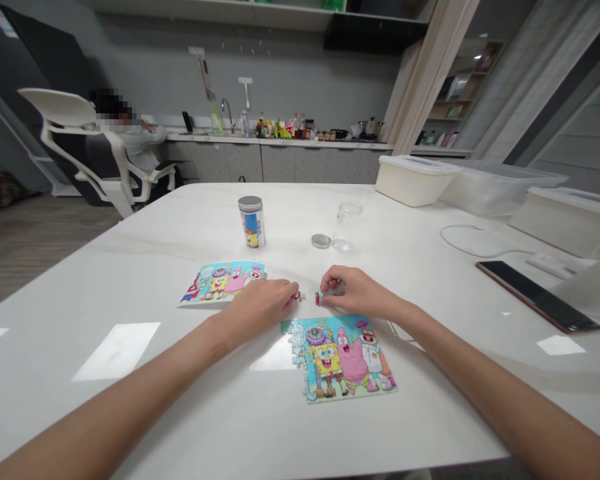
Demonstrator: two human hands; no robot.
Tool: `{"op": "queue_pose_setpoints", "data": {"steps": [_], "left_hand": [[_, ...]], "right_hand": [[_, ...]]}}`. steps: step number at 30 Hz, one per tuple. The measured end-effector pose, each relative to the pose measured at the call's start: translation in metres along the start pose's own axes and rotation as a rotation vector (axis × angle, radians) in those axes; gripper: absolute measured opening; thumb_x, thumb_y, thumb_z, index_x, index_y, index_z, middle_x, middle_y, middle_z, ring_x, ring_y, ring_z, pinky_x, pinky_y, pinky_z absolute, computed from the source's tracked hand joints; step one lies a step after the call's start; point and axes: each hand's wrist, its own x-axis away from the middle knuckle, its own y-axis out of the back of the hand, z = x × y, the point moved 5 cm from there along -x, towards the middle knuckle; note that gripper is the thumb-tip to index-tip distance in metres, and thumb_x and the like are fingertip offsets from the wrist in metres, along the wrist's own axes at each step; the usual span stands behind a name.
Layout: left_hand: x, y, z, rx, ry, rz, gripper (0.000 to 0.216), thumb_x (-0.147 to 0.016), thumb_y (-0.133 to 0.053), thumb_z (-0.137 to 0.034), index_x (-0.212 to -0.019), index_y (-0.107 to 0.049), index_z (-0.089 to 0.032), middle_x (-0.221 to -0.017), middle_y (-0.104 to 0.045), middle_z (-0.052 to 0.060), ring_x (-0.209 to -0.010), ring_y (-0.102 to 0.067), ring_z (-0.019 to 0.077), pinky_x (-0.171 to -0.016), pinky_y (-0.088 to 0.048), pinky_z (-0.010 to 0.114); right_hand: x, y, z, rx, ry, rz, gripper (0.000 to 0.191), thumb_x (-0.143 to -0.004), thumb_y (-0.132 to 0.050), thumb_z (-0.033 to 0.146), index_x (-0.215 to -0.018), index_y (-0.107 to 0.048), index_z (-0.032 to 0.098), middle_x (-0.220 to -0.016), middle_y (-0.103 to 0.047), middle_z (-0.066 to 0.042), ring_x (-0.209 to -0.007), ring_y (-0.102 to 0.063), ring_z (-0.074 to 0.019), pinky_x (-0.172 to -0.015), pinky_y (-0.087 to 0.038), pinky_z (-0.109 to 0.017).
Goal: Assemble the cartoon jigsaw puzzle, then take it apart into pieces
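A nearly whole cartoon jigsaw puzzle lies on the white table in front of me. Just beyond its top edge, my left hand pinches a small puzzle piece at its fingertips. My right hand is curled, with a small red-edged puzzle piece at its fingers. The two hands are a few centimetres apart. A printed reference picture of the same cartoon lies flat to the left, partly under my left hand.
A lidded jar with a cartoon label stands behind the picture. A clear empty jar and its loose lid sit further right. A dark phone, a white cable and plastic bins are at the right. A person sits in a white chair far left.
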Motion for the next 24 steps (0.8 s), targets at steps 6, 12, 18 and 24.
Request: {"op": "queue_pose_setpoints", "data": {"steps": [6, 12, 18, 24], "left_hand": [[0.000, 0.001, 0.000, 0.009, -0.035, -0.080, 0.015, -0.089, -0.044, -0.015, -0.087, -0.059, -0.017, -0.087, -0.066, 0.006, -0.071, -0.059, 0.0173, -0.057, -0.036, 0.028], [-0.002, 0.013, 0.000, 0.575, 0.069, -0.195, 0.013, -0.085, -0.055, -0.027, -0.092, -0.063, -0.018, -0.076, -0.065, 0.001, -0.067, -0.057, 0.0132, -0.062, -0.042, 0.026], [-0.003, 0.017, 0.001, 0.889, 0.100, -0.183, 0.013, -0.084, -0.058, -0.029, -0.082, -0.066, -0.020, -0.080, -0.069, 0.000, -0.073, -0.059, 0.0131, -0.064, -0.044, 0.025], [-0.003, 0.019, 0.006, 1.055, 0.166, -0.175, 0.016, -0.084, -0.057, -0.030, -0.079, -0.066, -0.017, -0.079, -0.069, 0.002, -0.070, -0.059, 0.0126, -0.066, -0.045, 0.026]], "right_hand": [[-0.005, -0.003, -0.002, -0.300, -0.115, -0.067, 0.009, -0.071, -0.070, 0.023, -0.068, -0.062, 0.020, -0.070, -0.064, -0.002, -0.062, -0.053, -0.0126, -0.059, -0.041, -0.029], [-0.004, -0.006, 0.001, -0.624, -0.132, -0.079, 0.025, -0.068, -0.073, 0.024, -0.089, -0.061, 0.022, -0.074, -0.063, 0.001, -0.071, -0.058, -0.0138, -0.071, -0.046, -0.031], [0.001, -0.012, 0.007, -0.678, -0.174, -0.011, 0.019, -0.069, -0.075, 0.029, -0.073, -0.059, 0.020, -0.078, -0.067, -0.003, -0.075, -0.061, -0.0153, -0.071, -0.046, -0.031], [0.004, -0.018, 0.015, -0.685, -0.177, 0.094, 0.018, -0.070, -0.075, 0.030, -0.078, -0.062, 0.020, -0.085, -0.071, -0.006, -0.083, -0.065, -0.0186, -0.078, -0.050, -0.035]]}}
